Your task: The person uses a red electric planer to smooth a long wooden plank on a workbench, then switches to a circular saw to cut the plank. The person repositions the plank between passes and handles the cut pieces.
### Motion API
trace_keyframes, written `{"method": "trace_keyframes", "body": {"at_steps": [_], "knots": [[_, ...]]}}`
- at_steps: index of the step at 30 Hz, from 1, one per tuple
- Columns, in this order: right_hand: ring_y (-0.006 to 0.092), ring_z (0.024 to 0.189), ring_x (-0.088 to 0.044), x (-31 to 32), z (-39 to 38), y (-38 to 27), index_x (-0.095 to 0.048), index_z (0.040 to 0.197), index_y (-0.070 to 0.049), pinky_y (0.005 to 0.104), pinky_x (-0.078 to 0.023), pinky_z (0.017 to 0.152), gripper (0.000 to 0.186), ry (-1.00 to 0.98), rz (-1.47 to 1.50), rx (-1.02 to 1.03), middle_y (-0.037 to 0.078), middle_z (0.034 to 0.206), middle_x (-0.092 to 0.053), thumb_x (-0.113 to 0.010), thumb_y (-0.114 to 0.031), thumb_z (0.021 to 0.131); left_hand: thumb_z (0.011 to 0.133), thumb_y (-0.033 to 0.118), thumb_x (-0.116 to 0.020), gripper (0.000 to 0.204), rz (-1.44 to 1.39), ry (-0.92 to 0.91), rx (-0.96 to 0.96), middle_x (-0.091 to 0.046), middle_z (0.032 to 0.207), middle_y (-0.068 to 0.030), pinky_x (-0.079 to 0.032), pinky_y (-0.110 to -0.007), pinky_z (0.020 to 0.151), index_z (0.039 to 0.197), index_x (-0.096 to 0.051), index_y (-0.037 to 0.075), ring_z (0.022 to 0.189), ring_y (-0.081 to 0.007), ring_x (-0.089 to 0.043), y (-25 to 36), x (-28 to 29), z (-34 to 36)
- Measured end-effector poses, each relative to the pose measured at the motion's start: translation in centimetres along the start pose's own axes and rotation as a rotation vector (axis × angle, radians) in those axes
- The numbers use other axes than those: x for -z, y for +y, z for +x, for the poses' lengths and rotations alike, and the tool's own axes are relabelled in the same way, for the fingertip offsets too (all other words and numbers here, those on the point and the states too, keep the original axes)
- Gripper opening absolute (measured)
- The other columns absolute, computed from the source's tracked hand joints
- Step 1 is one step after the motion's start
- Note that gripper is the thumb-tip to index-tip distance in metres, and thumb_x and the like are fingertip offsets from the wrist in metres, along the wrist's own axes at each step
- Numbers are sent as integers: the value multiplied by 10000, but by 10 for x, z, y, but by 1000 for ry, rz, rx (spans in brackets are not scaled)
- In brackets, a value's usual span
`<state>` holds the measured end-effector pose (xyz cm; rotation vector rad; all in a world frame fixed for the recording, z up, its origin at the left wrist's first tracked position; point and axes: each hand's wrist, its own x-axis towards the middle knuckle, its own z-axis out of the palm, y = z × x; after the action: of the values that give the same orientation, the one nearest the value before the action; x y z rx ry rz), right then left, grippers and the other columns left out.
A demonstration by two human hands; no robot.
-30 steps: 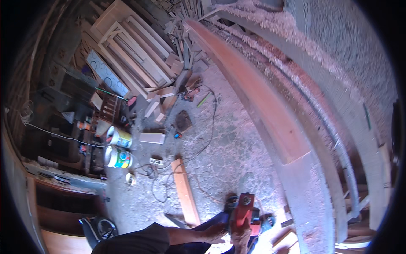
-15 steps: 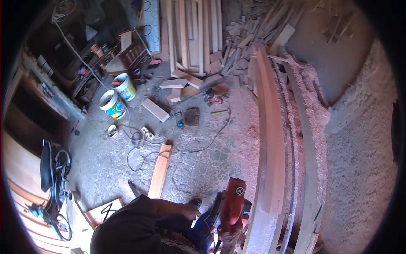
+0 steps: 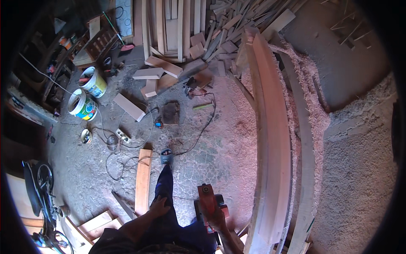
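My right hand (image 3: pixel 216 218) grips a red and black electric planer (image 3: pixel 206 195) by its handle. It carries the tool above the floor, left of the long timbers. My left hand (image 3: pixel 159 207) is over my trouser leg with nothing visible in it, thumb and fingers apart. Close to that hand, a squared wooden beam (image 3: pixel 143 180) lies on the concrete floor. To the right, a long planed plank (image 3: pixel 275 127) rests on other rough timbers, with shavings around them. My sandalled foot (image 3: pixel 166 156) stands beside the beam's far end.
A dark power cord (image 3: pixel 198 142) loops across the floor near a white socket strip (image 3: pixel 123 135). Two paint buckets (image 3: pixel 83 105) stand left; a motorcycle (image 3: pixel 42 190) is at the near left. Offcuts (image 3: pixel 228 42) are heaped at the back. Shavings (image 3: pixel 355 169) cover the right side.
The planer in my right hand has shifted left and lower in the picture. My left hand has moved left onto my leg. The view has swung, and my foot now shows farther forward.
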<state>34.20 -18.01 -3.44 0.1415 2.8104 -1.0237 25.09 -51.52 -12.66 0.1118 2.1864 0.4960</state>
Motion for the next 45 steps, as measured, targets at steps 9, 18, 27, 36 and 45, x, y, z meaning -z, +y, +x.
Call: {"method": "trace_keyframes", "body": {"at_steps": [9, 18, 27, 36, 45], "knots": [[72, 560, -589, -187, 353, 36, -612, 1304, -101, 279, -454, 474, 458, 7, 720, -695, -23, 712, -622, -797, -262, 917, 936, 337, -692, 396, 257, 104, -83, -473, 1490, -175, -568, -627, 911, 1281, -642, 149, 1322, -478, -496, 35, 140, 158], [66, 657, -530, -349, 723, 92, -568, 1347, -35, 273, -443, 558, 494, -73, 909, -492, -22, 792, -592, -763, -135, 905, 929, 300, -712, 318, 13, 115, -7, -569, 1400, -123, -540, -517, 966, 1207, -669, 152, 1271, -355, -555, 12, 228, 220], [167, 775, -680, -457, 831, 135, -631, 1213, -40, 353, -541, 680, 381, 117, 715, -418, 59, 880, -698, -776, -170, 886, 941, 181, -685, 279, -406, 130, 194, -624, 1351, -222, -527, -538, 970, 1205, -699, 93, 1208, -448, -607, 28, 328, 264], [396, 998, -735, -467, 720, 153, -653, 1170, -29, 473, -566, 827, 382, 147, 473, -340, 210, 1009, -744, -737, -184, 831, 935, 250, -709, 331, -160, 133, 38, -642, 1351, -181, -548, -509, 960, 1242, -703, 126, 1185, -393, -631, 2, 262, 247], [313, 1044, -689, -330, 569, 91, -603, 1298, -81, 434, -544, 840, 493, -178, 500, -563, 153, 1093, -708, -700, -345, 894, 912, 340, -718, 347, -90, 121, 4, -649, 1373, -171, -511, -508, 1036, 1188, -744, 132, 1245, -394, -620, 1, 198, 219]]}}
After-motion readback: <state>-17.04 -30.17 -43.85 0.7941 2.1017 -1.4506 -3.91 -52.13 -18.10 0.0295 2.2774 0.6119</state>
